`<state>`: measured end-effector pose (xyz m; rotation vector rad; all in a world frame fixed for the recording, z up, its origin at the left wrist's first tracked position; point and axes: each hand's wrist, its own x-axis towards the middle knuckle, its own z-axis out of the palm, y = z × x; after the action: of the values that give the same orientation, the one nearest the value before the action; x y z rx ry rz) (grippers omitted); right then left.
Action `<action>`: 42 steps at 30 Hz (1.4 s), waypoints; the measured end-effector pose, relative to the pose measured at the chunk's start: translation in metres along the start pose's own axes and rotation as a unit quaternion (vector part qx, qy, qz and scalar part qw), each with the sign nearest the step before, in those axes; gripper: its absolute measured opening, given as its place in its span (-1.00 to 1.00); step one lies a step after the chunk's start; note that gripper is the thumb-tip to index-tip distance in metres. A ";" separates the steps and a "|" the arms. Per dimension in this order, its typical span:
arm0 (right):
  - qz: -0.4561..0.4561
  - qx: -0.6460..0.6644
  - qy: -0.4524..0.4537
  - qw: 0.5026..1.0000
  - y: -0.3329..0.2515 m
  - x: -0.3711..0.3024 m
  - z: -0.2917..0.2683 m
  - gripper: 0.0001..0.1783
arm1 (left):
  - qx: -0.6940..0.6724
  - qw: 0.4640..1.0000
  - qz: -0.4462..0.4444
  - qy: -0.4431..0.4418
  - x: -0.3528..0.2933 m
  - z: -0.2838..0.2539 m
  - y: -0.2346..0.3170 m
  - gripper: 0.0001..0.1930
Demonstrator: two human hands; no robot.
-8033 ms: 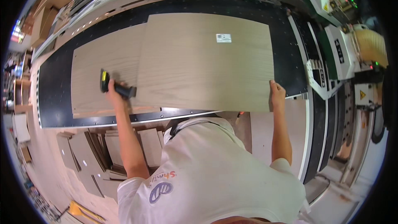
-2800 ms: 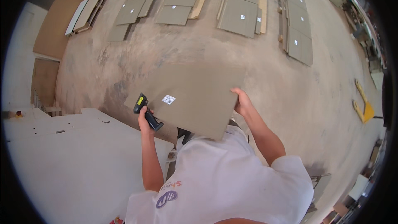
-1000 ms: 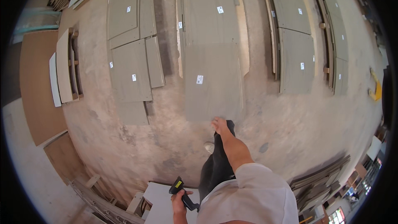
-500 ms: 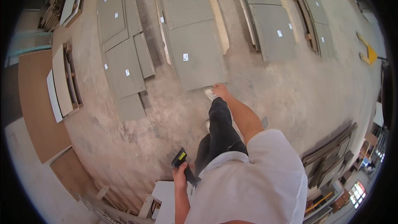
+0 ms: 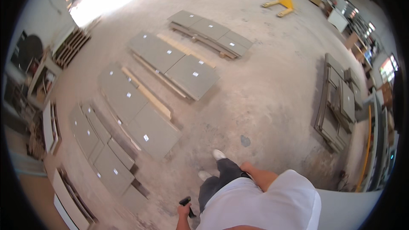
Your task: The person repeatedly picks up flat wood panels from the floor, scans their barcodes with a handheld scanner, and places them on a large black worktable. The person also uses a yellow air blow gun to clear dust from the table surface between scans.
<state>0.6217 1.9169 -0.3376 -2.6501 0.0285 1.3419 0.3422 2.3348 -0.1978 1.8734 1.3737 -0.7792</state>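
Observation:
My left hand (image 5: 183,209) is wrapped round a black barcode scanner (image 5: 185,201) with a pistol grip, low beside my left thigh. By my right hip hangs my right hand (image 5: 246,167); its fingers are too small and partly hidden to make out. Ahead and to the left, grey-green flat panels (image 5: 155,132) lie in low stacks on the floor, several bearing small white labels. The closest of these stacks is beyond my shoes, apart from both hands.
A yellow pallet jack (image 5: 284,3) stands at the far right. More stacked panels (image 5: 341,98) lie to the right, near shelving and a yellow bar (image 5: 367,149). Wooden pallets (image 5: 71,47) lean at the left wall. Bright light enters through a far-left opening.
My view has swung right and up, so the panel stacks sit further left. My right hand has left the near panel's edge and come back to my hip. The scanner stays in my left hand.

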 end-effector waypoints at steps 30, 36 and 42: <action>0.333 0.765 0.336 0.437 0.538 -0.183 0.025 -0.83 | 0.379 0.770 0.506 -0.085 -0.209 0.434 0.635 -0.48; 0.417 0.718 0.302 0.469 0.504 -0.146 0.196 -0.76 | 0.524 0.712 0.452 -0.120 -0.222 0.552 0.715 -0.36; 0.394 0.791 0.256 0.392 0.482 -0.095 0.111 -0.71 | 0.552 0.645 0.512 -0.134 -0.284 0.681 0.857 -0.32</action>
<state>0.4315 1.4539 -0.3947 -0.9266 1.7262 -0.0595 1.0417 1.4464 -0.2296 2.6881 -0.7282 -1.2433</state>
